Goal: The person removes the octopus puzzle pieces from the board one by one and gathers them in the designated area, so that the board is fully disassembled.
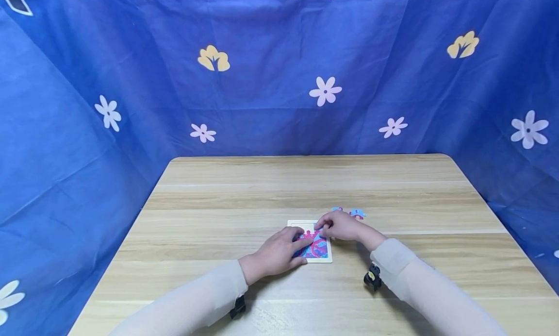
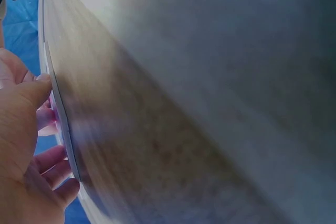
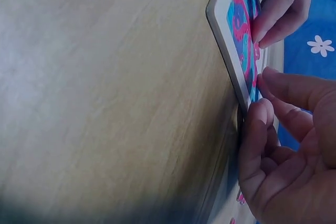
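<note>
A small square jigsaw puzzle [image 1: 320, 251] in a white frame lies on the table, its picture pink, blue and purple. Part of its upper row shows pale bare tray [image 1: 307, 226]. My left hand [image 1: 279, 251] rests over the left side of the puzzle, fingertips on the pieces and thumb by the lower edge. At the upper right corner, my right hand [image 1: 340, 225] holds a blue puzzle piece [image 1: 317, 226] between thumb and index finger, mostly hidden by them. The right wrist view shows the right hand [image 3: 294, 145] at the puzzle's edge, its other fingers curled.
Loose blue and pink puzzle pieces [image 1: 358, 213] lie on the wooden table [image 1: 218, 200] just beyond the right hand. A blue cloth [image 1: 262, 98] with flowers and trees hangs behind and beside the table. Each wrist carries a small black camera [image 1: 372, 277].
</note>
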`<act>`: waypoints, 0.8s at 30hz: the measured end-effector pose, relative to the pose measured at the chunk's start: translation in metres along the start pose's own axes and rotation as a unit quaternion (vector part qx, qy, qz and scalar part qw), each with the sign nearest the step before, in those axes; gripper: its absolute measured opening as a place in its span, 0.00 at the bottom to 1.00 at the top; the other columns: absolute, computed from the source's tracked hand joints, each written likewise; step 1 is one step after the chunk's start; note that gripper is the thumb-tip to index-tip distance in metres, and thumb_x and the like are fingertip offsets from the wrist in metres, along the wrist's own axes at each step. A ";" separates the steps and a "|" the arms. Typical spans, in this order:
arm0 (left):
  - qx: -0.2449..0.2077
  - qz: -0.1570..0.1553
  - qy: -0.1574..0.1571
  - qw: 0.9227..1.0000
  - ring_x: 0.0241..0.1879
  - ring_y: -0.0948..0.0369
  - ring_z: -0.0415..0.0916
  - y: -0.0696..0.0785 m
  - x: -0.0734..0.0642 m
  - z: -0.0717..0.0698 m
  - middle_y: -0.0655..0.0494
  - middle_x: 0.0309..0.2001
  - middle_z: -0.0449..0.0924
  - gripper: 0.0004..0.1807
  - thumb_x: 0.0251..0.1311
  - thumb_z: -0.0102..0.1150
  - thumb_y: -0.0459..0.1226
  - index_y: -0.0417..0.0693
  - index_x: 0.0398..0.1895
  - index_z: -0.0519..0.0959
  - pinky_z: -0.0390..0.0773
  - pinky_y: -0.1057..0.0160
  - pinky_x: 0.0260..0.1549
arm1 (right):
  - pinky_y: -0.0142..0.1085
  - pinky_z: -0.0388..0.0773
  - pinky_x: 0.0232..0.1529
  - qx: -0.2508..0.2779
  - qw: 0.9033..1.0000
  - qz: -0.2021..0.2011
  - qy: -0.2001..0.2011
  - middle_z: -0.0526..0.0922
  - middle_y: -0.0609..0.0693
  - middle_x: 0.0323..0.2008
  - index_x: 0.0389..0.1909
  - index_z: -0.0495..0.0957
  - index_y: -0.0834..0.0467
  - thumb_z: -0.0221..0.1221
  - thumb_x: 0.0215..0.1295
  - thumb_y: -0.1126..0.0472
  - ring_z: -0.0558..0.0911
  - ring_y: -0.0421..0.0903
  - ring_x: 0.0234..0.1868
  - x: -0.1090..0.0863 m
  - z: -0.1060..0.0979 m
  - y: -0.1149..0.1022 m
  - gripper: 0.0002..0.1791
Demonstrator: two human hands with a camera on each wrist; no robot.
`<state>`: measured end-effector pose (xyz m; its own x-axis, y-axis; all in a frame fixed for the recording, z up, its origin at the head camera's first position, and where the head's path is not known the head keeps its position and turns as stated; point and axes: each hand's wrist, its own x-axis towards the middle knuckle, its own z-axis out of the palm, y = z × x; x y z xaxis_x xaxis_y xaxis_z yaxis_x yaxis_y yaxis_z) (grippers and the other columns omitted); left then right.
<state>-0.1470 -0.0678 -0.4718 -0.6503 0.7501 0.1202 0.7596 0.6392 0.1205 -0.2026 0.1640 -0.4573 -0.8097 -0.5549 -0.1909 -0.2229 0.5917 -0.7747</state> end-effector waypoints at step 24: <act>0.012 0.001 -0.001 1.000 0.58 0.53 0.68 0.001 0.001 -0.001 0.45 0.58 0.69 0.30 0.61 0.57 0.54 0.53 0.64 0.72 0.69 0.57 0.58 | 0.36 0.73 0.36 -0.062 0.997 -0.007 0.055 0.78 0.43 0.29 0.34 0.82 0.55 0.64 0.57 0.67 0.74 0.40 0.31 0.004 -0.002 -0.006 0.05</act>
<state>-0.1466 -0.0669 -0.4710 -0.6493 0.7513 0.1177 0.7605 0.6420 0.0971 -0.2055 0.1594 -0.4517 -0.8593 -0.4999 -0.1084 -0.2940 0.6561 -0.6950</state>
